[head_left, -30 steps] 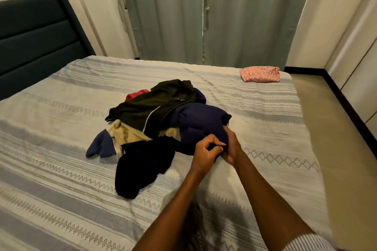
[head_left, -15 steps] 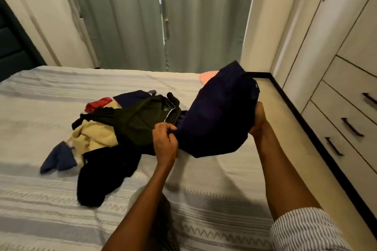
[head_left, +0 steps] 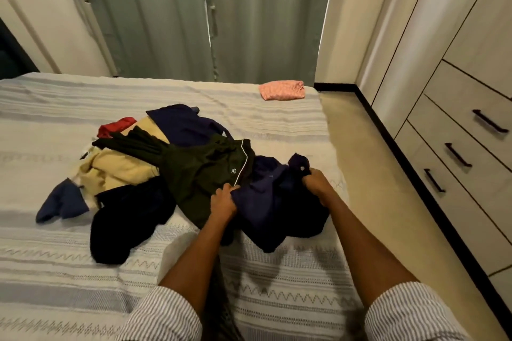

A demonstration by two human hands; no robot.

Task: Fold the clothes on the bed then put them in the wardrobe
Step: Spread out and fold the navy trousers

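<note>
Navy garment (head_left: 266, 202) lay bunched near the bed's (head_left: 249, 299) right edge, touching the dark green garment (head_left: 199, 174) of the unfolded pile. Left hand (head_left: 223, 201) gripped its left side, fingers curled into the cloth; right hand (head_left: 318, 183) clenched its right end (a small button showed just above). Folded pink piece (head_left: 282, 89) sat at the far right corner. Wardrobe (head_left: 465, 124) stood beyond the right edge.

A home bedroom: bed (head_left: 249, 108), curtains (head_left: 210, 16), built-in wardrobe (head_left: 457, 108).
</note>
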